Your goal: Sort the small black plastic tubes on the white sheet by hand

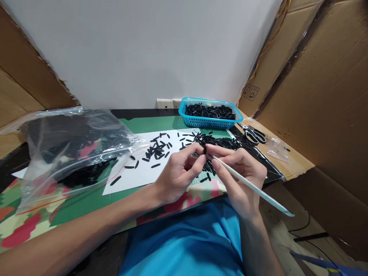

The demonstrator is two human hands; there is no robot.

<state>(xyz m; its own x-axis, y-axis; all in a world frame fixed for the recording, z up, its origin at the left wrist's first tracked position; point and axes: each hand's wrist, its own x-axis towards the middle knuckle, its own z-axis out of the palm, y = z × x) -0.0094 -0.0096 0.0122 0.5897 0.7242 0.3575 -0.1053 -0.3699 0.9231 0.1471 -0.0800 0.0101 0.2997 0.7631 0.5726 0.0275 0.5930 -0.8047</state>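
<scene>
Between thumb and forefinger, my left hand (178, 172) pinches a small black strip (205, 149). My right hand (244, 174) is closed around a slim white-handled tool (258, 190), held like a pen. Its narrow tip meets the strip or lies right beside it; I cannot tell which. Under and behind my hands spreads a heap of black strips (221, 141). More loose black strips (156, 149) lie scattered on a white sheet of paper (143, 178) to the left of my left hand.
A blue plastic basket (211, 123) full of black strips stands at the back. On the left lies a clear zip bag (83, 134) with black pieces. Scissors (253, 134) and a small clear bag (277, 149) lie at right. Cardboard walls (322, 84) flank the table.
</scene>
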